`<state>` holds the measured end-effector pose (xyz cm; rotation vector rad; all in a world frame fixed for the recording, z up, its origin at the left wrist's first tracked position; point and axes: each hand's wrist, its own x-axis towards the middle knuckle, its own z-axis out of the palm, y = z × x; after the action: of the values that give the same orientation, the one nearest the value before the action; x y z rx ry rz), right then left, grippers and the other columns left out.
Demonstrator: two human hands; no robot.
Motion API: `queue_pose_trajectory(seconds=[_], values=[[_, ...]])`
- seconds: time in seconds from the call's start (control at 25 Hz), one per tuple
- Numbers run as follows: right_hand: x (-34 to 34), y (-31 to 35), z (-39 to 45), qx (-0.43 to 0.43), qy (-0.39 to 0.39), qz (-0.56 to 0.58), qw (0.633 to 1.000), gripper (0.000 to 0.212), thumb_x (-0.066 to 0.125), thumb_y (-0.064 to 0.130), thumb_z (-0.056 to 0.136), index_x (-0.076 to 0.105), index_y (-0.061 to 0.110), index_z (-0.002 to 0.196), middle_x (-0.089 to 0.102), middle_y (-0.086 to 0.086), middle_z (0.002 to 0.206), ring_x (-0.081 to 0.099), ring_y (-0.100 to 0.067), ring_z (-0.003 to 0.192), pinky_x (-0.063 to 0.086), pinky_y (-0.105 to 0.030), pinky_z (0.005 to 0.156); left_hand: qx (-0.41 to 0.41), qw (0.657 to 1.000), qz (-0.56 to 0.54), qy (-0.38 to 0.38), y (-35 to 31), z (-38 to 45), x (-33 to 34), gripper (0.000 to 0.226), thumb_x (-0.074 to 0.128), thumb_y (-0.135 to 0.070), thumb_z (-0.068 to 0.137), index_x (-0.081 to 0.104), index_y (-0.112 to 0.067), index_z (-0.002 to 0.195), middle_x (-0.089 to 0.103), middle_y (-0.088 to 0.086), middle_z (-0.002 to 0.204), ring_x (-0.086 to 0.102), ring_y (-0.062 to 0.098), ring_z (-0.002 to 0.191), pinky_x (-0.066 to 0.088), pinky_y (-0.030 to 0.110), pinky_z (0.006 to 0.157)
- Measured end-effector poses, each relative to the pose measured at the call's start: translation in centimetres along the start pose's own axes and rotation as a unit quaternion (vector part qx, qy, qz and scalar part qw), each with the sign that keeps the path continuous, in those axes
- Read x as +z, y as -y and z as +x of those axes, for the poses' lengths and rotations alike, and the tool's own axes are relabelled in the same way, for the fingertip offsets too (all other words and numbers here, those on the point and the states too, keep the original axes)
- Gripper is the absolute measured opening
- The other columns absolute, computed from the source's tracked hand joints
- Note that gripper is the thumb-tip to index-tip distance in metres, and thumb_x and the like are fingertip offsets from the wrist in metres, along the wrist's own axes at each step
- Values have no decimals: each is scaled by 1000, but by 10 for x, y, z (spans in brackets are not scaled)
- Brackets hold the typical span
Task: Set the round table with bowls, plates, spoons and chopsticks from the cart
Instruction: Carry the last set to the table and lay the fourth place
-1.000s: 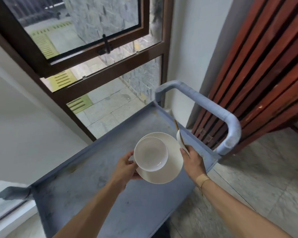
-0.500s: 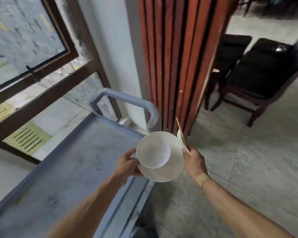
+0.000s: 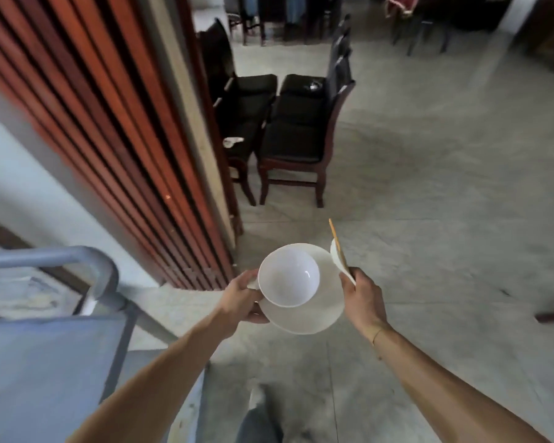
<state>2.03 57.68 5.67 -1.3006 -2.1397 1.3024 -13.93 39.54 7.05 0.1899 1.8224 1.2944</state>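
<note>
A white bowl (image 3: 288, 276) sits on a white plate (image 3: 314, 318), both carried above the floor in front of me. My left hand (image 3: 242, 298) grips the plate's left rim, thumb by the bowl. My right hand (image 3: 362, 298) holds a white spoon (image 3: 335, 255) and wooden chopsticks (image 3: 336, 241) upright against the plate's right edge. The blue-grey cart (image 3: 45, 362) lies at lower left, its handle (image 3: 87, 260) behind my left arm. The round table is out of sight.
A red-brown slatted partition (image 3: 125, 139) stands left of my path. Two dark wooden chairs (image 3: 301, 129) with black seats sit just beyond it, more furniture (image 3: 422, 20) at the far back. Grey tiled floor (image 3: 445, 203) spreads right. My foot (image 3: 259, 420) shows below.
My view has swung right, away from the window and cart toward the room. The dishes stay in both hands, now over the floor instead of over the cart.
</note>
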Motion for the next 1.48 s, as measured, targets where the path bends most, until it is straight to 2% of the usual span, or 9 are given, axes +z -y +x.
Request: queue_pose_trajectory(seconds=[0.16,0.28,0.4,0.52,0.6,0.72,0.92,1.08,1.48], values=[[-43,-32,23,42,-77,5,996,24,48,29,100,66,15,109,61,4,81,56,-20,76,39,-29,63,4,993,83,84,-32,50,54,53,47,1,77,60,-24,122,74,21,95,73,31,67,60,37,59],[-66,-49,46,83,-133,1,988,24,47,32,101,65,18,107,52,17,70,52,-2,64,35,-14,51,16,981,142,131,-55,89,94,54,40,0,80,58,-24,124,73,25,95,72,31,66,61,40,61],[-86,-60,75,115,-174,-8,978,25,47,28,101,65,14,112,54,11,72,52,-12,67,39,-28,61,16,969,174,176,-81,133,131,51,39,2,84,54,-29,122,75,14,80,72,29,63,60,37,59],[-104,-66,109,145,-206,3,968,25,47,27,101,63,13,114,57,7,78,55,-20,78,40,-30,69,23,955,200,218,-112,175,163,53,41,1,83,52,-37,119,77,5,72,74,28,65,60,35,57],[-116,-67,136,163,-229,2,960,24,47,27,101,63,14,112,57,9,77,55,-18,75,40,-29,65,27,948,209,237,-135,205,186,54,45,0,80,54,-37,118,77,2,70,75,27,65,60,35,56],[-131,-69,168,198,-259,12,945,22,45,27,101,63,18,108,59,12,75,55,-6,68,39,-23,52,42,935,228,268,-164,242,219,52,47,0,80,56,-36,117,76,7,78,75,28,66,61,37,56],[-169,-79,218,230,-303,28,924,16,44,27,101,60,24,99,61,10,75,57,-7,67,39,-24,49,61,910,255,321,-203,295,283,49,49,0,82,59,-42,104,75,6,89,76,26,69,62,38,58],[-209,-98,263,249,-326,35,911,16,44,27,100,58,26,92,61,8,73,57,-14,64,39,-26,48,66,893,273,352,-231,334,346,53,47,1,82,56,-36,119,72,8,99,76,27,68,60,34,54],[-353,-159,390,260,-352,53,898,18,43,27,100,58,27,91,61,6,72,56,-11,60,39,-24,45,73,875,303,369,-315,412,534,55,42,2,83,57,-32,123,73,13,103,76,28,75,62,38,61]])
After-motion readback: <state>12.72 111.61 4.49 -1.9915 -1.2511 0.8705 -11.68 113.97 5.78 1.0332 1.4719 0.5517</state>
